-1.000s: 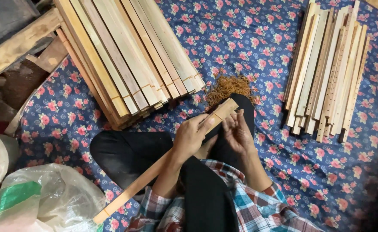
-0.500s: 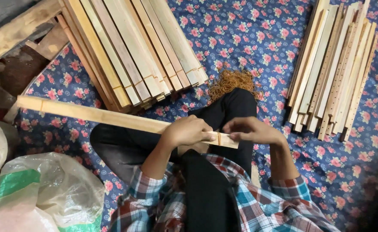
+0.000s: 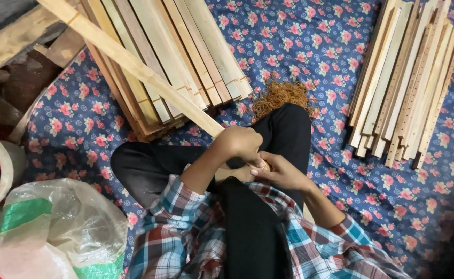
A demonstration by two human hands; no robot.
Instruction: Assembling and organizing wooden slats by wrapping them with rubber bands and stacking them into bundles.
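Observation:
I sit cross-legged on a blue floral cloth [image 3: 309, 46]. My left hand [image 3: 241, 144] is closed around the near end of a long pale wooden slat [image 3: 129, 62], which rises away to the upper left over the left stack. My right hand [image 3: 278, 170] touches the same end of the slat from the right, fingers curled at its tip. A heap of orange-brown rubber bands [image 3: 281, 95] lies just beyond my knee.
A stack of wooden slats [image 3: 185, 57] lies at upper left, another stack of slats [image 3: 405, 82], some with holes, at upper right. A clear plastic bag [image 3: 51, 227] with green inside sits at lower left, beside a round white rim [image 3: 2, 170].
The slat has swung in my hands: first pointing to the lower left, then lying level to the left, now angled up to the upper left. My hands have come closer to my lap.

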